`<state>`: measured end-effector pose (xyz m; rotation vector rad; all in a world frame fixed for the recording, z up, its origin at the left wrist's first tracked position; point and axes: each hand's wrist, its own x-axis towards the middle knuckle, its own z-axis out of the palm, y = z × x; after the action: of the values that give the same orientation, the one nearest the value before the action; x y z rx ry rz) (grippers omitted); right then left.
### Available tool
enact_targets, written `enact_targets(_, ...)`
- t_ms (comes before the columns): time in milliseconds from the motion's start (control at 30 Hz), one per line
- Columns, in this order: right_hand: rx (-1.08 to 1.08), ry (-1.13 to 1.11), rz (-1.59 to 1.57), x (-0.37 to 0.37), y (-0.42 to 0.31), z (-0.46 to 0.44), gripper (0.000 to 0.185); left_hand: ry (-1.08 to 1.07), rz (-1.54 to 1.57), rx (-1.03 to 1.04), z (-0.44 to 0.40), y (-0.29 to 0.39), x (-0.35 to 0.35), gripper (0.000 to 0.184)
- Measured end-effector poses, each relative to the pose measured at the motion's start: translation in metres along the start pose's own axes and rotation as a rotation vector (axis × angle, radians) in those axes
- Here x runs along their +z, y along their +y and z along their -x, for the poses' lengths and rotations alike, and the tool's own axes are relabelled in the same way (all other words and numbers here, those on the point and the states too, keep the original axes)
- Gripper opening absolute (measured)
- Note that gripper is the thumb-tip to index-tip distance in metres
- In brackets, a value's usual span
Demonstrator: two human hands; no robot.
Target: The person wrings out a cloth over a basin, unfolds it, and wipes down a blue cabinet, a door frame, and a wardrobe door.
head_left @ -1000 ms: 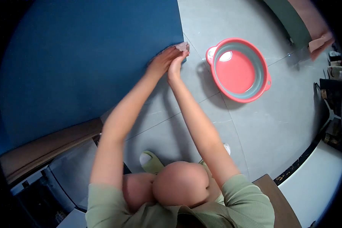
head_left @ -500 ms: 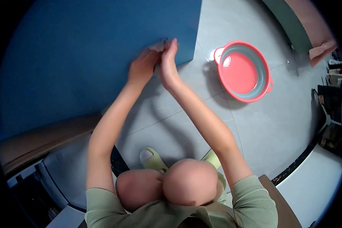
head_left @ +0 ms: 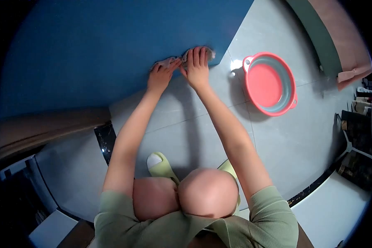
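Greyish-pink cloth (head_left: 211,54) lies bunched under both hands against a large blue panel (head_left: 91,49); whether it is one piece or two I cannot tell. My left hand (head_left: 160,77) holds its left part, fingers pressed together on the fabric. Close to the panel's right corner, my right hand (head_left: 197,68) presses more cloth to the blue surface with its fingers laid over it. The two hands nearly meet at the fingertips.
On the grey tiled floor to the right stands a red and grey basin (head_left: 293,78) with side handles. Beyond it is a pink and green furniture piece (head_left: 330,41). Dark items and a metal-legged stand (head_left: 351,144) line the right edge. My slippers (head_left: 163,167) are below.
My hands, pressed together half a second ago, are now side by side with the cloth against the blue panel. The view has shifted a little.
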<state>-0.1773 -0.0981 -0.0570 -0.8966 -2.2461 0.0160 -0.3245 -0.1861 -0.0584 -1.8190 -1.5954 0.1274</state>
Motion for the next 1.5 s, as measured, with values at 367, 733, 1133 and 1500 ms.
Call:
enact_targets(367,-0.442,0.165,-0.018,-0.069,-0.054,-0.099,0.058,0.226,0.164,-0.49,-0.017,-0.054,-0.067,0.047)
enact_targets(733,-0.979,-0.301,0.162,0.043,-0.072,-0.046,0.052,-0.082,0.472,-1.004,0.057,0.044,-0.002,0.065)
enact_targets(1133,-1.428,0.321,1.126,-0.014,-0.016,-0.078,0.064,-0.009,1.052,-1.317,-0.023,0.081,-0.03,0.067)
enact_targets(1500,-1.28,0.619,1.768,0.09,-0.159,-0.056,0.06,0.152,1.047,-1.389,0.044,0.008,0.033,0.075)
